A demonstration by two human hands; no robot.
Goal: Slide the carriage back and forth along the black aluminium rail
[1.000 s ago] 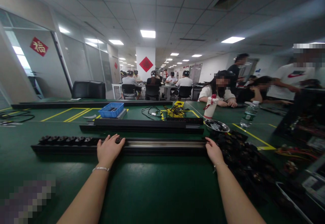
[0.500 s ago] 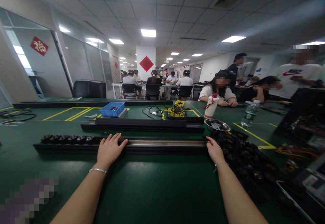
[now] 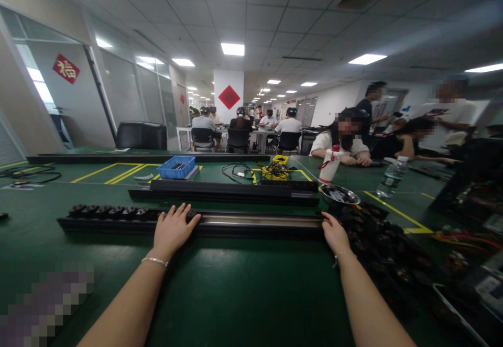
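A long black rail (image 3: 251, 231) with a bare metallic strip along its right part lies across the green table in front of me. Several small black modules (image 3: 104, 210) sit in a row on its left part. My left hand (image 3: 172, 231) rests over the rail near its middle, fingers spread, beside another small black module (image 3: 191, 214) at the thumb. My right hand (image 3: 334, 231) has its fingers together around the rail's right end; whether a small part is also between them is hidden. A pile of black modules (image 3: 387, 247) lies just right of that hand.
Behind the rail lie a second black rail (image 3: 223, 192), a blue bin (image 3: 176, 167), a yellow bin (image 3: 280, 160) with tangled cables, and a metal bowl (image 3: 340, 195). A white cup (image 3: 329, 167) and a water bottle (image 3: 392, 177) stand at right. A person (image 3: 341, 137) sits across the table.
The view has shifted slightly, so the table items appear a little further right. Both hands keep their places on the rail.
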